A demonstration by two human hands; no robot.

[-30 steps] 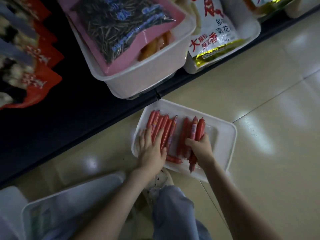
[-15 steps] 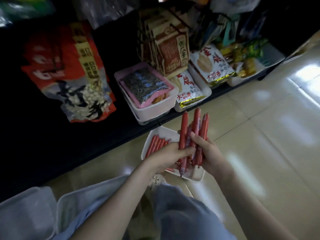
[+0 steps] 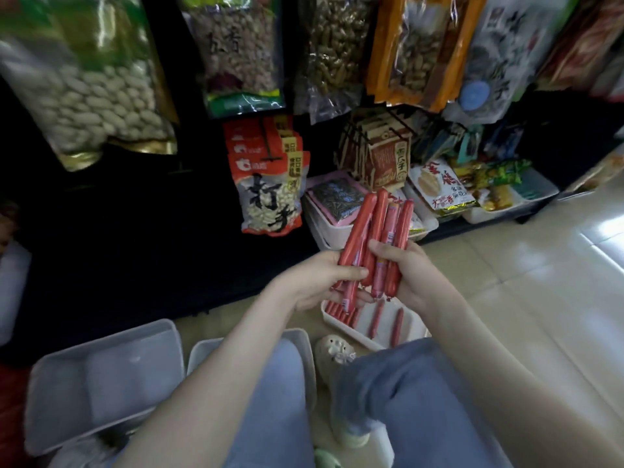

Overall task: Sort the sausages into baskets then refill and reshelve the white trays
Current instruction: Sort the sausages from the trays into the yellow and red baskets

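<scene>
Left hand (image 3: 324, 282) and right hand (image 3: 408, 275), fingers curled round one upright bundle of red sausages (image 3: 378, 238), held above the white tray (image 3: 413, 329) on the floor, where a few more lie. Risk: smooth casings may slide past one another during regripping, dropping a sausage onto the floor or into the wrong basket (image 3: 108, 383).

A person whose arms are bare from the left hand (image 3: 320, 282) and right hand (image 3: 417, 276) up to the elbows wears loose, faded blue-grey trousers (image 3: 422, 400) and a cream perforated clog (image 3: 334, 352) topped with a small pale charm.
</scene>
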